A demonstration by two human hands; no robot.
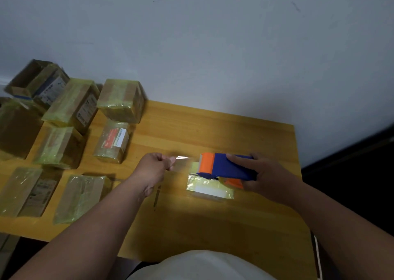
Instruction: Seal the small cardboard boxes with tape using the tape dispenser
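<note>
My right hand point(266, 173) grips a blue and orange tape dispenser point(228, 166) just above a small box point(210, 189) wrapped in yellowish tape, which lies on the wooden table point(213, 130). My left hand point(155, 166) is to the left of the dispenser. Its thumb and fingers pinch the free end of a clear tape strip point(184, 158) that stretches from the dispenser's orange front. The dispenser hides the far part of the small box.
Several taped cardboard boxes fill the table's left side, among them one point(121, 99) at the back, one with a red label point(112, 141) and one point(82, 196) near the front. A white wall stands behind. The table's right edge point(298, 162) meets dark floor.
</note>
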